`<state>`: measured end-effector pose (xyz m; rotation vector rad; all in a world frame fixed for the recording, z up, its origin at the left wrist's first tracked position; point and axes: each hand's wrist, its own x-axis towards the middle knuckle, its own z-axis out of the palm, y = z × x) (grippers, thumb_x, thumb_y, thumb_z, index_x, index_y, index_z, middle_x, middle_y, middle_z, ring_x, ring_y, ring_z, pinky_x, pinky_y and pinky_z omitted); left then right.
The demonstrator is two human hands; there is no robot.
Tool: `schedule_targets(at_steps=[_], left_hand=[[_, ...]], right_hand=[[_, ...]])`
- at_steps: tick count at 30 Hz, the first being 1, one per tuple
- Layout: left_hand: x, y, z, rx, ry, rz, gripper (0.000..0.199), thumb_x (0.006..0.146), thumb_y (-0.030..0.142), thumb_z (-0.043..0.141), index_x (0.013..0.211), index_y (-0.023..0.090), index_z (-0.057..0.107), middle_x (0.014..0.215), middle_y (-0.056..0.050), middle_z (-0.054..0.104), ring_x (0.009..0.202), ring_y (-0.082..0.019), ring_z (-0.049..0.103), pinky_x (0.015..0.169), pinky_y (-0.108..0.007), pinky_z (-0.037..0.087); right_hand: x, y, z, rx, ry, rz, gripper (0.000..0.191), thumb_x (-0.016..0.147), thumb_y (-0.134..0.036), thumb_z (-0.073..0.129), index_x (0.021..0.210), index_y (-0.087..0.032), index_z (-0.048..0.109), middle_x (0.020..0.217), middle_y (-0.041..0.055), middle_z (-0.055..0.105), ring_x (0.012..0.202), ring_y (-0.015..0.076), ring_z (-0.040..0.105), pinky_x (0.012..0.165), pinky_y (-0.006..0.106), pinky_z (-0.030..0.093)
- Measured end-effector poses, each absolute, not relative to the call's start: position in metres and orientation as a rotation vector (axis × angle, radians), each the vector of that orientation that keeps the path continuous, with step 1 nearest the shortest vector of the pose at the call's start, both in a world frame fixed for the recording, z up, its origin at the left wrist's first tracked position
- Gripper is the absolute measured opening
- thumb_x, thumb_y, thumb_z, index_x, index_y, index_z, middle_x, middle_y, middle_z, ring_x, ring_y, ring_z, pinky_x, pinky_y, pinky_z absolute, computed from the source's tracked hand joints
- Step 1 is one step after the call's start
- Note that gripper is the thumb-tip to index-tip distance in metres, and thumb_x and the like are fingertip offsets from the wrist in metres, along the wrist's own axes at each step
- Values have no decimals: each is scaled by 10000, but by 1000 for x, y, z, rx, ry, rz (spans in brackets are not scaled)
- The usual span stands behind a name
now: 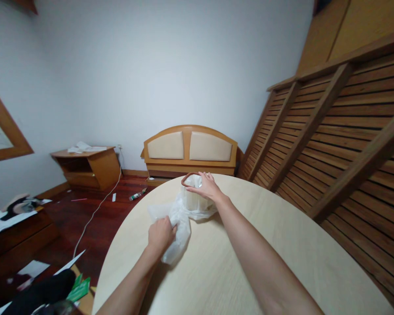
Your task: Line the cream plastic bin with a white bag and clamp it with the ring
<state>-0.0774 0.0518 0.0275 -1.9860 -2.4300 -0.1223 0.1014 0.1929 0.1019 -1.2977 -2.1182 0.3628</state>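
Note:
A small whitish bin (194,202) with a brown rim stands near the far side of the round table (269,245). Thin white plastic sheathes its lower part and trails off to the left as a crumpled plastic bag (180,229). My left hand (160,234) is closed in a fist around the loose part of this bag, just above the tabletop. Across the bin's rim lies my right hand (206,187), its thumb at the near side and its fingers over the right edge, gripping it. The inside of the bin is mostly hidden.
Behind the table stands a wooden headboard (187,164) with padded panels. Slatted wooden panels (315,144) lean along the right. To the left are a low cabinet (100,168), a white cable (98,210), a bottle (136,195) on the floor and scattered clutter.

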Motion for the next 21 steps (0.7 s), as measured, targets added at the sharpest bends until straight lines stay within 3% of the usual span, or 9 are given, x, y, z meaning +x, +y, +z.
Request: schedule_targets(at_steps=[2,4,6,11,14,21], left_hand=[[-81,55,26,-1960,-2375,-151,360,944,374,512,1065,86,691,1204,-235,677,1165,-360,628,941,-445,492],[-86,59,23,-1916,-2288,-195,365,925,375,544,1087,82,689,1427,-251,535,1377,-394,446,1072,-489,400],[-93,63,19,-1914,-2235,-222,359,909,361,578,1119,86,671,1520,-238,443,1454,-386,341,1128,-484,344],[-112,73,14,-1975,-2317,-223,412,934,226,529,1334,126,525,1202,-167,686,1097,-295,664,909,-390,493],[-122,73,16,-1934,-2341,-253,460,932,183,499,1390,148,482,1195,-155,678,1074,-297,664,891,-391,488],[-118,65,36,-1763,-2254,-709,599,885,405,574,1385,89,476,1436,-212,513,1316,-364,483,1101,-469,387]], right_hand=[[81,206,100,-1265,-2115,383,1078,686,-691,763,1476,-56,396,1545,232,410,1486,358,252,1213,431,186],[61,216,98,-1222,-2118,406,1062,703,-686,755,1488,-74,385,1532,214,435,1464,322,317,1195,388,247],[43,222,97,-1202,-2109,416,1053,743,-687,723,1505,-61,355,1538,232,418,1459,316,337,1178,378,282],[24,223,90,-1187,-2104,345,842,926,-587,566,1540,-87,283,1594,192,355,1515,279,223,1210,393,231],[46,205,74,-1223,-2112,265,720,996,-525,452,1557,-116,261,1639,148,284,1531,262,162,1238,418,165],[181,133,24,-1517,-2219,171,548,1012,-441,386,1493,-182,427,1640,103,307,1533,264,176,1235,499,105]])
